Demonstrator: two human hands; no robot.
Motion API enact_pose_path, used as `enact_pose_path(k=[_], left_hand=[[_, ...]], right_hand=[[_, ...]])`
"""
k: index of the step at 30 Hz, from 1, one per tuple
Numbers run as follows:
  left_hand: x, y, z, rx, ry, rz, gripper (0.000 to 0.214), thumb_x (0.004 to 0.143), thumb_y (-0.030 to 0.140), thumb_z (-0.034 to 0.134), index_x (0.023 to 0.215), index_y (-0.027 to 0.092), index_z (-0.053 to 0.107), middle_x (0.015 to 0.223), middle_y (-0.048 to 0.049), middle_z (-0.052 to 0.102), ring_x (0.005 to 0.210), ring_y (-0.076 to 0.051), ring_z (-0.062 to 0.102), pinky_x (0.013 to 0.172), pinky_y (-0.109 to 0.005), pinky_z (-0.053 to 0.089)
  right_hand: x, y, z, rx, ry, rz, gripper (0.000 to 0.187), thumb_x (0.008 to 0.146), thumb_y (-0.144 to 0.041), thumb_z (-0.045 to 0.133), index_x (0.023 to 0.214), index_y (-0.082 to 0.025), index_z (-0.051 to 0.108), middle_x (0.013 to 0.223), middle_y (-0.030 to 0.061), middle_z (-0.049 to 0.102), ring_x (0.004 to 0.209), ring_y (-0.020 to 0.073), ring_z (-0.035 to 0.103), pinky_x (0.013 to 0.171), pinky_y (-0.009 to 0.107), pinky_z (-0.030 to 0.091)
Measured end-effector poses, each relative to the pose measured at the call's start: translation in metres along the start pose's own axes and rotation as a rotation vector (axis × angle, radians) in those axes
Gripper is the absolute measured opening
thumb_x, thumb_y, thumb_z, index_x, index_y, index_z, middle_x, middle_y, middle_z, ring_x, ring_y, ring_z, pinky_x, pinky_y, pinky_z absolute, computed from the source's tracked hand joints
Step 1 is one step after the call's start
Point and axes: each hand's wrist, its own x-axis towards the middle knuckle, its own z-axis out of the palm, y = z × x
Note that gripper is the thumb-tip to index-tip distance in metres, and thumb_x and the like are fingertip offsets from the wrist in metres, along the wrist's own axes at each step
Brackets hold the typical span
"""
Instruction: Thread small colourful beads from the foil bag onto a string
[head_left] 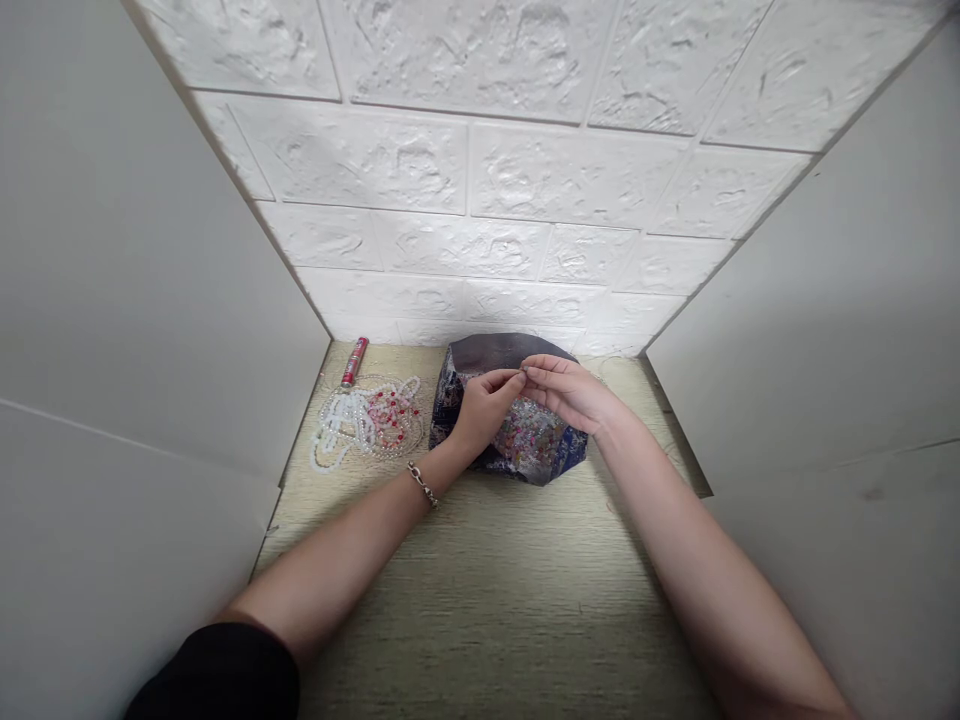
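A dark foil bag (465, 365) stands open at the back of the table, with small coloured beads showing inside it. My left hand (484, 410) and my right hand (570, 390) meet just above the bag's mouth, fingertips pinched together almost touching. Whatever sits between the fingertips is too small to make out. My left wrist wears a chain bracelet (422, 484).
A heap of strung white and red beads (367, 420) lies left of the bag. A small red tube (355, 361) rests behind it near the wall. White panels wall in the beige table (495, 600) on the left, right and back.
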Motion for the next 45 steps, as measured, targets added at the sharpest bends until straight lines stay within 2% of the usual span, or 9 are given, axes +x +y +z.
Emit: enact_pose_path(k=[11,19,22,28,31,37,40,45], left_hand=[[0.001,0.0,-0.001,-0.076,0.008,-0.063,0.024,0.062,0.032,0.059,0.076,0.014,0.066,0.045,0.001,0.053,0.051,-0.009,0.046,0.048,-0.021,0.034],[0.0,-0.002,-0.004,-0.082,-0.042,-0.115,0.031,0.064,0.038,0.056,0.08,0.012,0.064,0.037,0.0077,0.032,0.037,-0.002,0.024,0.039,-0.019,0.019],[0.0,-0.003,-0.004,-0.099,-0.069,-0.132,0.032,0.066,0.038,0.055,0.081,0.011,0.062,0.039,0.0084,0.028,0.036,-0.001,0.02,0.037,-0.019,0.015],[0.002,-0.002,-0.005,-0.298,-0.14,-0.197,0.023,0.066,0.035,0.056,0.068,0.012,0.056,0.039,0.0091,0.025,0.033,0.0,0.018,0.034,-0.019,0.009],[0.002,0.0,-0.006,-0.443,-0.178,-0.283,0.022,0.064,0.033,0.059,0.061,0.014,0.049,0.04,0.0097,0.022,0.031,0.0,0.017,0.033,-0.018,0.008],[0.002,0.001,-0.007,-0.557,-0.185,-0.363,0.02,0.063,0.029,0.06,0.062,0.014,0.046,0.042,0.0096,0.022,0.031,0.0,0.019,0.032,-0.015,0.008],[0.002,0.002,-0.007,-0.531,-0.205,-0.361,0.019,0.063,0.03,0.06,0.064,0.014,0.049,0.042,0.0096,0.022,0.031,0.0,0.018,0.032,-0.015,0.008],[0.001,0.002,-0.005,-0.457,-0.217,-0.357,0.02,0.064,0.031,0.06,0.067,0.012,0.053,0.041,0.0096,0.023,0.031,0.0,0.02,0.032,-0.016,0.009]], right_hand=[[0.002,0.003,-0.001,-0.034,0.031,0.002,0.017,0.059,-0.016,0.064,0.075,-0.016,0.059,0.071,-0.0005,0.059,0.067,0.0057,0.054,0.071,0.019,0.044],[0.001,-0.002,0.002,-0.15,0.105,-0.004,0.017,0.059,-0.018,0.065,0.075,-0.014,0.061,0.071,0.0011,0.059,0.065,0.0059,0.054,0.067,0.018,0.044],[0.001,-0.002,0.003,-0.144,0.112,-0.019,0.016,0.059,-0.021,0.065,0.073,-0.014,0.061,0.07,0.0014,0.059,0.065,0.0062,0.054,0.068,0.019,0.044],[0.002,0.002,0.011,-0.139,0.122,-0.084,0.017,0.058,-0.025,0.064,0.072,-0.016,0.058,0.066,-0.0015,0.056,0.061,0.0064,0.052,0.065,0.023,0.044],[0.002,0.003,0.015,-0.291,0.148,-0.166,0.017,0.061,-0.029,0.06,0.072,-0.017,0.057,0.065,-0.0023,0.054,0.058,0.0068,0.05,0.059,0.023,0.042],[-0.002,-0.005,0.014,-0.898,0.239,-0.379,0.021,0.069,-0.036,0.049,0.074,-0.019,0.06,0.064,0.0,0.056,0.057,0.0099,0.046,0.056,0.025,0.037],[-0.004,-0.011,0.01,-0.985,0.196,-0.405,0.019,0.068,-0.034,0.051,0.073,-0.019,0.061,0.072,0.0019,0.059,0.066,0.0121,0.049,0.062,0.027,0.038],[-0.007,-0.019,0.003,-0.973,0.088,-0.28,0.018,0.067,-0.032,0.053,0.075,-0.018,0.06,0.068,0.0016,0.058,0.062,0.0115,0.049,0.058,0.026,0.038]])
